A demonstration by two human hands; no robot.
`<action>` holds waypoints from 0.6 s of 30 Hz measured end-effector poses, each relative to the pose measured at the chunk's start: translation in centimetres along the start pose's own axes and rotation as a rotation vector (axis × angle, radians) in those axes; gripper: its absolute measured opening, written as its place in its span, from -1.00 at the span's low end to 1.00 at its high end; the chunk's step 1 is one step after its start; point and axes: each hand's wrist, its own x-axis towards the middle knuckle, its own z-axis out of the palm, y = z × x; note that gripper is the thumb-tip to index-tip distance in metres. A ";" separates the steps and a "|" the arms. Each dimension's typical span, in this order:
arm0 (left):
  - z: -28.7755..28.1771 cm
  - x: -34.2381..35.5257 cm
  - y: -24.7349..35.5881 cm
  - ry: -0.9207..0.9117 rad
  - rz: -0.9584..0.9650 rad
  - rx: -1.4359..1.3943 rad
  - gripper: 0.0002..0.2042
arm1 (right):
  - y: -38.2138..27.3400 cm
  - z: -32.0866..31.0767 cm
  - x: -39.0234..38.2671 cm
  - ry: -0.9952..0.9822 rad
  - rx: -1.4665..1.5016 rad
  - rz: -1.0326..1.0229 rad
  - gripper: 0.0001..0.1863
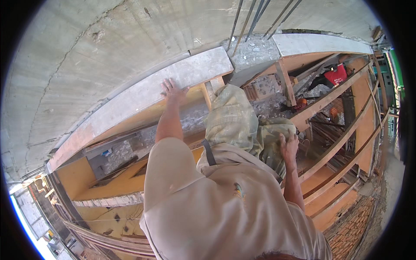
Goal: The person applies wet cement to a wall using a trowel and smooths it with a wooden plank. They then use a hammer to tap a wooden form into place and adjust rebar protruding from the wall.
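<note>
My left hand (172, 91) lies with its fingers spread on the pale, dusty face of a long formwork board (130, 92), beside a grey concrete slab. On my knee, over camouflage trousers (232, 113), rests my right hand (289, 148); its fingers are stretched out and nothing shows in them. My knees are bent in front of me. A short upright wooden post (212, 89) meets the board's right end next to my knee.
Several steel bars (248, 24) rise from a rough concrete gap between two boards. On the right, wooden rails (331, 149) cross over a deep drop. Below are a person in a red shirt (336, 76) and an orange helmet (300, 103). Stacked bricks (349, 232) lie lower right.
</note>
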 end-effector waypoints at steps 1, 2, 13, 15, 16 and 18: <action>-0.1 -0.1 0.3 -0.030 0.006 -0.001 0.13 | -2.0 0.4 0.7 -0.008 -0.080 -0.037 -0.37; -0.6 0.1 0.3 -0.050 0.017 0.001 0.12 | -1.7 1.9 1.9 -0.001 -0.118 -0.085 -0.37; 6.1 -11.7 6.7 -0.270 0.270 -0.586 -0.08 | 4.1 3.7 1.3 0.158 0.182 -0.345 -0.53; 7.9 -13.0 5.5 -0.343 0.268 -0.856 -0.14 | 3.8 3.5 0.9 0.184 0.215 -0.400 -0.56; 8.8 -13.2 4.6 -0.375 0.263 -0.991 -0.16 | 3.7 3.0 1.2 0.120 0.364 -0.337 -0.56; 9.0 -13.7 3.5 -0.396 0.316 -0.969 -0.19 | 3.4 1.5 2.2 -0.009 0.645 -0.206 -0.56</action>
